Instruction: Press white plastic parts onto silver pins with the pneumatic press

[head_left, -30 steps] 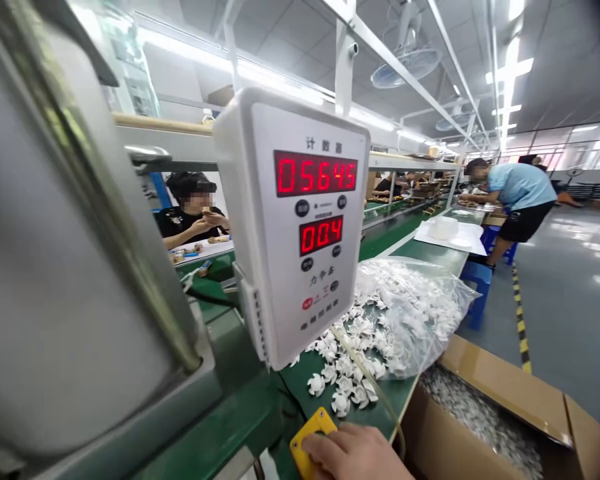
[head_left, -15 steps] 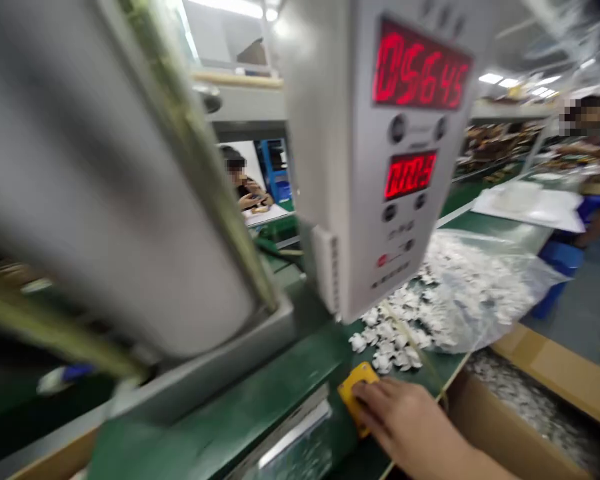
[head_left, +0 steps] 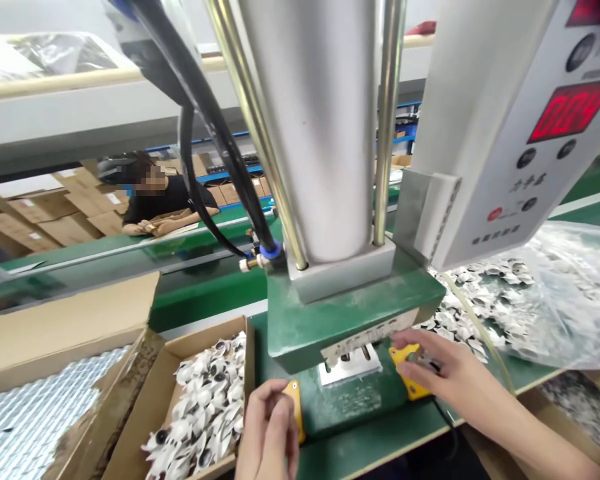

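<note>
Both Hands on the Yellow Press Buttons

Down at the near edge, the left hand [head_left: 267,433] curls loosely, fingertips touching the left yellow button [head_left: 294,413], gripping nothing. To the right, the right hand [head_left: 443,377] lies spread and open over the right yellow button [head_left: 410,383]. Between the two buttons sits a white fixture plate [head_left: 349,365] on the green bench [head_left: 360,447], under the green press head [head_left: 350,317] and its silver cylinder [head_left: 320,133]. Left of the left hand, a cardboard box [head_left: 155,400] holds white moulded parts [head_left: 205,407]. Farther right, more white pieces spill from a clear plastic bag [head_left: 555,293], beneath a white counter unit [head_left: 505,133] with red digits. Across the far line, another person [head_left: 155,193] leans at the belt.
</note>
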A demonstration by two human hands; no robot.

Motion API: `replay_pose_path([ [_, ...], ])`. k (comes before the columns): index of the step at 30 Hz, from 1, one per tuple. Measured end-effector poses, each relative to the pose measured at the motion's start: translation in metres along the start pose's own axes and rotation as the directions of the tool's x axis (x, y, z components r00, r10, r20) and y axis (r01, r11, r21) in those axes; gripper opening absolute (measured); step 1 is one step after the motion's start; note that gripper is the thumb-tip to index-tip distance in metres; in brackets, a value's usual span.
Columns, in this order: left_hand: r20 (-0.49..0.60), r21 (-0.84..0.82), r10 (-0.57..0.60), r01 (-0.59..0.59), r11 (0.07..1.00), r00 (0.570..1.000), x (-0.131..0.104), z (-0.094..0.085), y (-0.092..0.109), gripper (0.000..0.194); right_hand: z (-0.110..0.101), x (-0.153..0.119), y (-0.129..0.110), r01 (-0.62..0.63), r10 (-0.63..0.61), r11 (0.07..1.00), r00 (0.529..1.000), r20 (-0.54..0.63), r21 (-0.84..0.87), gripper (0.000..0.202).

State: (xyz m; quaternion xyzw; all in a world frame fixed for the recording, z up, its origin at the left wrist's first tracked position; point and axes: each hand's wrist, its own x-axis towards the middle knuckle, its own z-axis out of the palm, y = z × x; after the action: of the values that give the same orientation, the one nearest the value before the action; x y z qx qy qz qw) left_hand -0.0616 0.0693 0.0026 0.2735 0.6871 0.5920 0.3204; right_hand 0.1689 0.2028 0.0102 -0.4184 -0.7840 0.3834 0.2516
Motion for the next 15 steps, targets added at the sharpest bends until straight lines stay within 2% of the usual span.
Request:
replay_pose_path([
  [3, 0.101, -0.228, 0.045, -0.021, 0.973, 0.994, -0.001, 0.020, 0.002, 0.027, 0.000, 0.022, -0.027, -0.068, 0.036, 0.980, 0.985, 0.168, 0.187, 0.026],
  [6, 0.137, -0.276, 0.068, -0.028, 0.961, 0.988, -0.003, 0.028, -0.001, 0.024, 0.003, 0.039, -0.049, -0.055, -0.007, 0.976, 0.959, 0.282, 0.211, 0.032],
  [9, 0.165, -0.265, 0.047, -0.002, 0.964, 0.985, -0.006, 0.025, -0.005, 0.027, 0.007, 0.047, -0.053, 0.056, -0.080, 0.993, 0.968, 0.239, 0.106, 0.035],
  [12, 0.121, -0.213, 0.023, 0.003, 0.977, 0.992, -0.008, 0.014, -0.007, 0.032, 0.008, 0.043, -0.037, 0.136, -0.115, 0.984, 0.979, 0.170, -0.114, 0.038],
  [14, 0.020, -0.035, 0.062, -0.061, 0.998, 0.998, -0.008, 0.001, -0.006, 0.032, 0.006, 0.035, -0.019, 0.130, -0.105, 0.959, 0.988, 0.109, -0.251, 0.033],
  [15, -0.037, 0.119, 0.109, -0.104, 0.987, 0.993, -0.007, -0.007, -0.006, 0.031, 0.004, 0.029, -0.009, 0.130, -0.111, 0.945, 0.991, 0.079, -0.300, 0.029],
])
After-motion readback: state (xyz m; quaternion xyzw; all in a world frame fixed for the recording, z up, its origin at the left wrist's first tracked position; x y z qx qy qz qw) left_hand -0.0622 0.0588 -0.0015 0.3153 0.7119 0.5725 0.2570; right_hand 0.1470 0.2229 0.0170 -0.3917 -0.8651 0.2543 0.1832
